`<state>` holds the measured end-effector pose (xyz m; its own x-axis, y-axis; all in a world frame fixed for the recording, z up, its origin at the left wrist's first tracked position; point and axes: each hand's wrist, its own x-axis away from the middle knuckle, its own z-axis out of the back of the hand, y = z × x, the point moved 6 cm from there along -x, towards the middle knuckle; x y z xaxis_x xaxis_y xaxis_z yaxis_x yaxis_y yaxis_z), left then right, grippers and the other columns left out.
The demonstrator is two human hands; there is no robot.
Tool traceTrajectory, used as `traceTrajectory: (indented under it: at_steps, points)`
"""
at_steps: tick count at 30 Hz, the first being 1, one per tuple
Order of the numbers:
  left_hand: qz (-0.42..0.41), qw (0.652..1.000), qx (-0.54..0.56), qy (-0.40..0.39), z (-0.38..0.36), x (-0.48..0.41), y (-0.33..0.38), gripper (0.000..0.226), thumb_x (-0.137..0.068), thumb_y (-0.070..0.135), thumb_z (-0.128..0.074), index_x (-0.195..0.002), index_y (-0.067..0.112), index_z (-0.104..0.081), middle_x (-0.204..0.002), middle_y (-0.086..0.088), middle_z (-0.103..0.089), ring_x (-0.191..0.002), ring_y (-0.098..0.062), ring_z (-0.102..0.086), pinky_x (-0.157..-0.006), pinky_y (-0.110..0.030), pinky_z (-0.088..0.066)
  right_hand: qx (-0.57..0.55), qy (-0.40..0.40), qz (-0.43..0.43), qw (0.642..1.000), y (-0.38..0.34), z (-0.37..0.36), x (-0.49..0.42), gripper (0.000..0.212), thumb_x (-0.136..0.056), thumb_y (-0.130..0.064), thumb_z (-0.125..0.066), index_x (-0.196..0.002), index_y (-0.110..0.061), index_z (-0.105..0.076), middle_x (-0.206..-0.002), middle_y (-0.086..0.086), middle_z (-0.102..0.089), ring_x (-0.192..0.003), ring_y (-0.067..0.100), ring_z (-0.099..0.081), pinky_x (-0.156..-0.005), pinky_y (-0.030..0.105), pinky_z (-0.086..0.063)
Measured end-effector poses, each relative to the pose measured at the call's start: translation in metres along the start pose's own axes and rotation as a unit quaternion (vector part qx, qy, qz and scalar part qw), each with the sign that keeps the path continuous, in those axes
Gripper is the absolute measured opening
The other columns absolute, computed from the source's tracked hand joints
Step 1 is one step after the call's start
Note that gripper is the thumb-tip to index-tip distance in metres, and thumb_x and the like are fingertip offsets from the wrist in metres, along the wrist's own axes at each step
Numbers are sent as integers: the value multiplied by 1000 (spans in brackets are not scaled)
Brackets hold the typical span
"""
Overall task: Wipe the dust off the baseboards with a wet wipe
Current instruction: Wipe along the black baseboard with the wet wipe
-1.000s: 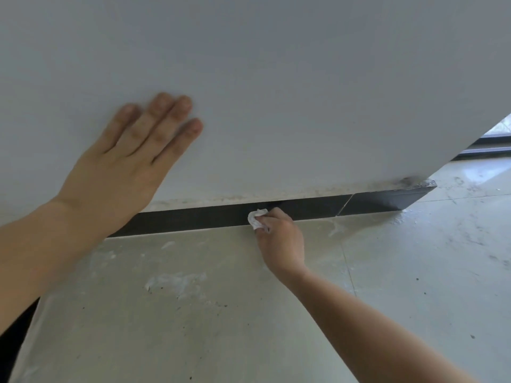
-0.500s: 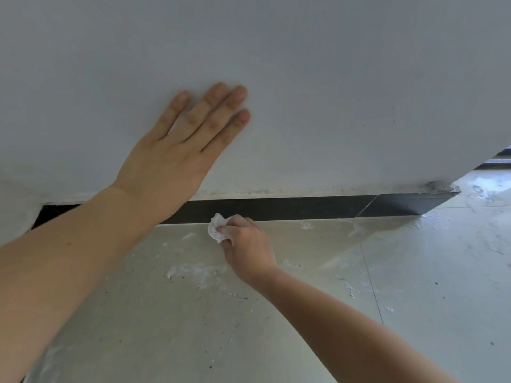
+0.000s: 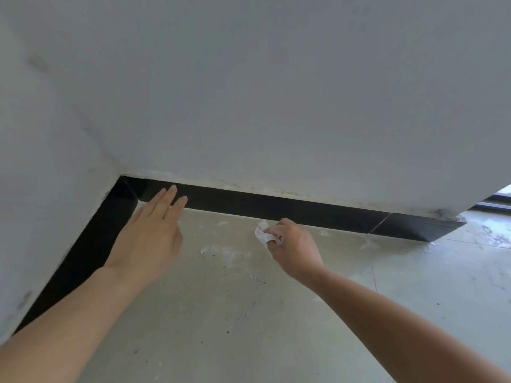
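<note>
Now, head view: a crumpled white wet wipe (image 3: 264, 233) is pinched in the curled fingers of the right hand (image 3: 293, 244) and sticks out at the grip's left side. The glossy black baseboard strip (image 3: 276, 207) runs just beyond the grip, at the foot of the grey-white plastered wall (image 3: 276, 106); whether wipe and strip touch cannot be told. The left hand (image 3: 149, 239), blurred, with fingers straight and holding nothing, lies well left of the grip, toward the corner. Pale dusty floor tile (image 3: 304, 327) lies beneath the grip. Advised: press the wipe flat on the strip's face and draw it leftward into the corner in one stroke.
</note>
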<state>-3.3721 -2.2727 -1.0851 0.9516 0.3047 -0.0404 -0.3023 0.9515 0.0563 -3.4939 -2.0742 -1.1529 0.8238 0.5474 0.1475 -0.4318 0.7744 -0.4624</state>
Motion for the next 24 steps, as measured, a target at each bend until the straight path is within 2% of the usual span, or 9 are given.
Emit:
traceTrajectory:
  at_steps: [4,7,11,13,16,19,24]
  points:
    - [45,997,26,-62,1,23,0,49,-97,23,-36,-146,21,-30,-158,-1,-15,-142,-15,-21,-107,-27,-32,43,-44,49,997,-28,20,9,18,-87,-20,-49,-83,-15,-65,-86,2,-55,-71,18,-55,-57,29,-42]
    - [58,995,43,-66,21,22,4,46,-98,22,-35,-144,21,-34,-158,0,-15,-142,-13,-20,-106,-26,-32,61,-56,77,994,-50,45,13,21,-89,-21,-47,-82,-14,-66,-88,1,-57,-72,18,-54,-59,28,-40]
    - [78,991,99,-51,74,22,12,45,-98,23,-35,-143,21,-37,-157,1,-20,-142,-13,-21,-106,-25,-32,-38,-23,23,999,-78,103,19,20,-81,-16,-50,-84,-9,-70,-86,8,-62,-71,23,-58,-56,27,-36]
    - [95,985,130,-58,108,30,17,46,-98,24,-35,-143,23,-36,-157,3,-21,-141,-12,-22,-106,-24,-32,-89,-16,5,996,-102,143,27,20,-82,-17,-53,-85,-14,-73,-85,6,-64,-71,20,-57,-55,24,-37]
    - [116,979,154,-72,176,44,23,45,-98,24,-34,-143,24,-36,-155,4,-24,-141,-8,-22,-106,-22,-30,-116,-23,2,993,-147,212,44,21,-83,-15,-56,-90,-21,-75,-88,1,-65,-77,17,-60,-57,19,-40]
    - [149,969,182,-80,261,58,22,43,-98,25,-34,-141,26,-37,-151,9,-30,-136,-7,-31,-100,-21,-37,-115,-34,-3,993,-197,285,63,21,-82,-16,-57,-90,-21,-75,-89,1,-67,-78,17,-61,-58,19,-41]
    - [189,953,217,-90,429,86,23,43,-99,22,-34,-141,24,-39,-147,11,-35,-130,-8,-36,-101,-24,-37,-130,-59,21,990,-297,418,99,22,-81,-17,-58,-92,-26,-75,-86,-7,-66,-72,7,-60,-55,11,-39]
